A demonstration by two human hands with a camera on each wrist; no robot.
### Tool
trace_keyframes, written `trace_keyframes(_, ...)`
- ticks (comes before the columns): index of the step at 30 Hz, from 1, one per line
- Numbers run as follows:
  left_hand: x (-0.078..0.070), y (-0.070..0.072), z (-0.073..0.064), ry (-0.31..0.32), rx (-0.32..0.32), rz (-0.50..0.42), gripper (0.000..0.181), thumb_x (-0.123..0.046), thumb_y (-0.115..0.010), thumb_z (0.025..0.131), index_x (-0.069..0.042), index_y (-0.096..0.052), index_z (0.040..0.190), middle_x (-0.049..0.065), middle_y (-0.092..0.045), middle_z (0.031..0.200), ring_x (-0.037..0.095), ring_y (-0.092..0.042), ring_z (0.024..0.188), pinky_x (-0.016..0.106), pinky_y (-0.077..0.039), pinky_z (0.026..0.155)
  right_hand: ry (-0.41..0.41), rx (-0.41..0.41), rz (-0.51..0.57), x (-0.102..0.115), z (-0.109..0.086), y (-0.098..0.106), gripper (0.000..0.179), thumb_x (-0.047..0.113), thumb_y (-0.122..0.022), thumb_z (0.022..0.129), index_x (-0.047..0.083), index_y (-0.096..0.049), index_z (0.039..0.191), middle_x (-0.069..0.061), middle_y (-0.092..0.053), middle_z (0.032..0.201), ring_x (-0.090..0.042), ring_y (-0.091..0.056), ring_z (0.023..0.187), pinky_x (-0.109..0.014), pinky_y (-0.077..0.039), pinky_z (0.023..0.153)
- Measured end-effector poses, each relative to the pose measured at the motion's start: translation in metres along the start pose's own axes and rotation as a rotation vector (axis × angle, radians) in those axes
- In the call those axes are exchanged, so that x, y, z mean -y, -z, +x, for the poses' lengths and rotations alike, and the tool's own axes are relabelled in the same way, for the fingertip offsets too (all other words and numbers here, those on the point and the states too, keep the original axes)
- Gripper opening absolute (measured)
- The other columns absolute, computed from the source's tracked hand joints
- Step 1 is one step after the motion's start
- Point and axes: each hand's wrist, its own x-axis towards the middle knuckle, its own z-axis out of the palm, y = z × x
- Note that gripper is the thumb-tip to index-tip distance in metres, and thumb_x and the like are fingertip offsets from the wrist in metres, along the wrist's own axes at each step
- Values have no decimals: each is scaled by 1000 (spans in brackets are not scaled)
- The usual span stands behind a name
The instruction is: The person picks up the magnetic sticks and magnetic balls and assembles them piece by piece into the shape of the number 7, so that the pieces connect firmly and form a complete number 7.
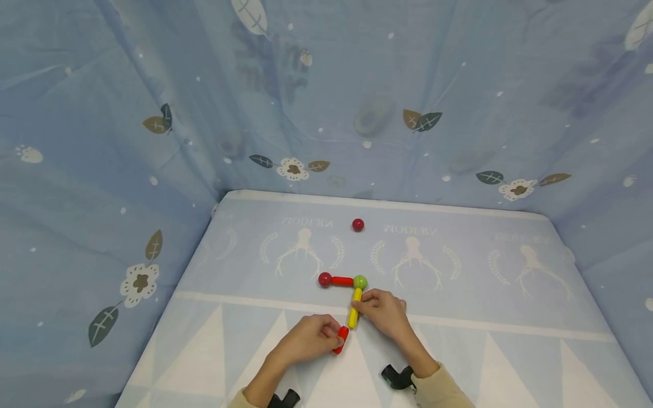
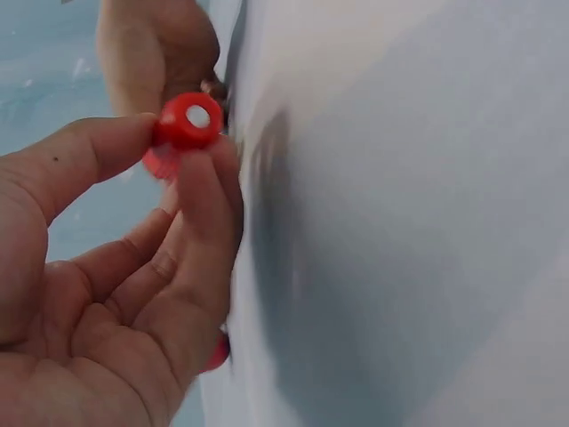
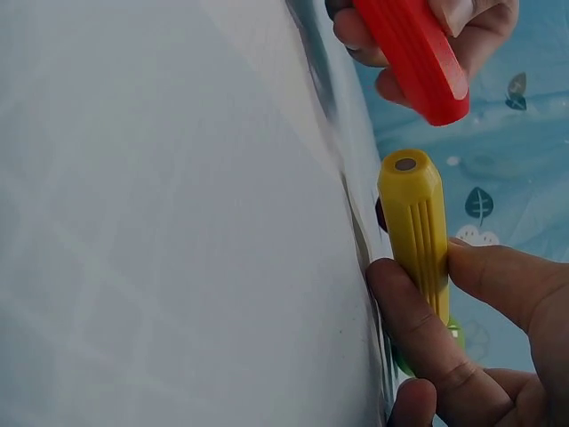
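My left hand [image 1: 312, 338] pinches a short red magnetic rod [image 1: 340, 340] between thumb and fingertips. In the left wrist view, a silvery disc shows on the end face of that red rod [image 2: 190, 121]. A yellow magnetic rod [image 1: 354, 309] is pinched by my right hand [image 1: 385, 313]; its far end meets a green ball [image 1: 360, 281]. From the green ball another red rod [image 1: 342, 281] runs left to a dark red ball [image 1: 325, 279]. In the right wrist view, a narrow gap separates the held red rod [image 3: 418, 62] from the yellow rod's [image 3: 414, 222] near end.
A loose red ball [image 1: 358, 225] lies farther back on the patterned cloth of the table [image 1: 459, 306]. Blue printed curtains [image 1: 326, 102] hang behind the table and at its sides. Black wrist-camera mounts [image 1: 397, 377] show beside both forearms.
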Motion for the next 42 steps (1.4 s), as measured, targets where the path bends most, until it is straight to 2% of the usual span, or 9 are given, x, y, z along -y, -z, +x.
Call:
trace_keyframes(6, 3, -10, 5, 44, 12, -111, 13, -20, -77, 86, -11, -68, 88, -4, -67, 70, 16, -66, 62, 24, -46, 55, 9, -7, 1, -2, 2, -1, 20, 32, -77, 88, 13, -72, 89, 16, -66, 63, -9, -60, 77, -54, -25, 85)
trace_keyframes(14, 4, -12, 7, 57, -3, -100, 14, -21, -77, 87, -11, -69, 88, -3, -68, 70, 18, -67, 63, 24, -44, 54, 13, -8, 2, -2, 2, -2, 20, 33, -77, 88, 13, -72, 89, 18, -65, 62, -8, -60, 76, -54, -25, 85)
trace_keyframes(22, 3, -13, 10, 82, 5, -129, 15, -21, -78, 88, -9, -69, 89, -2, -69, 71, 19, -68, 63, 26, -47, 54, 6, -6, 11, -3, 2, -2, 21, 33, -77, 88, 12, -72, 89, 17, -66, 62, -8, -60, 74, -54, -25, 85)
trace_keyframes(28, 5, -9, 11, 125, 23, -159, 18, -23, -77, 88, -7, -70, 92, 0, -70, 73, 20, -69, 65, 31, -54, 59, -3, -16, 17, -4, 2, -2, 22, 34, -77, 88, 12, -73, 89, 16, -67, 64, -8, -60, 75, -53, -25, 84)
trace_keyframes(32, 10, 4, 14, 122, 21, -176, 17, -22, -75, 91, -6, -70, 94, 3, -70, 74, 18, -69, 65, 32, -56, 61, -9, -28, 23, -5, 1, -3, 21, 32, -76, 88, 11, -72, 89, 16, -67, 64, -9, -60, 74, -52, -25, 84)
trace_keyframes(35, 10, 21, 20, 86, -14, -183, 14, -17, -71, 93, -3, -70, 96, 7, -70, 76, 19, -68, 64, 32, -57, 62, -7, -33, 32, -4, 1, -3, 22, 32, -76, 89, 11, -72, 89, 16, -67, 64, -8, -60, 73, -52, -25, 84)
trace_keyframes(38, 8, 42, 33, 53, -94, -191, 13, -14, -68, 95, -1, -70, 99, 9, -71, 79, 20, -69, 66, 35, -58, 64, -8, -35, 43, -3, 1, -3, 22, 32, -76, 89, 10, -72, 89, 15, -67, 64, -8, -59, 72, -52, -25, 84)
trace_keyframes(42, 4, 69, 63, 10, -249, -141, 16, -20, -71, 95, -5, -71, 103, 9, -71, 85, 21, -70, 70, 37, -58, 67, -19, -32, 47, -3, 0, -2, 22, 32, -76, 89, 10, -71, 89, 15, -67, 65, -7, -59, 71, -52, -24, 87)
